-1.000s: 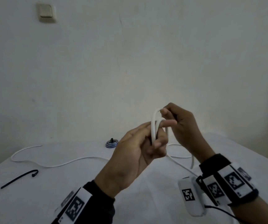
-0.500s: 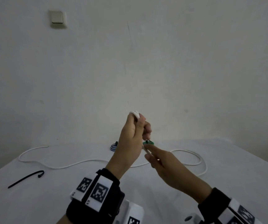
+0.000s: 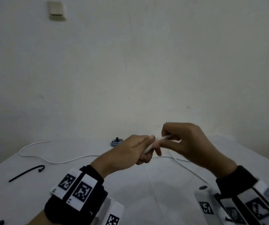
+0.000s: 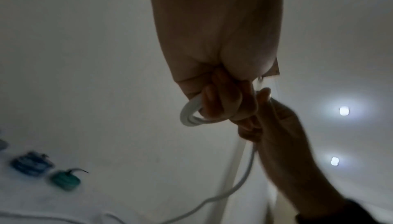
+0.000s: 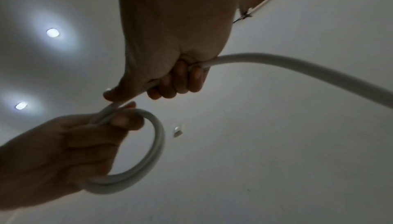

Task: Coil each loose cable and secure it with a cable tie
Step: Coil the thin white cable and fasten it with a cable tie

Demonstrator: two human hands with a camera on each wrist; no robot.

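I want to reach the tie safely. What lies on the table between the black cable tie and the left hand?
In the head view, only bare white table lies between the black cable tie and the left hand; the white cable runs behind.

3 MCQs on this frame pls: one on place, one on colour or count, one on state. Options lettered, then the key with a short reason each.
1. Where does the black cable tie lie?
A. On the table, to the left of both hands
B. Wrapped round the coil
C. In the right hand

2. What colour is the cable being coiled?
A. Black
B. White
C. Red

3. What is the left hand doing?
A. Lying flat on the table
B. Gripping the coiled loops
C. Hanging idle with nothing in it

Key:
1 A: the head view shows the tie flat on the table, apart from the hands.
2 B: both wrist views show a white cable.
3 B: the right wrist view shows its fingers curled round the loop, while the right hand grips the run of cable leading to it.
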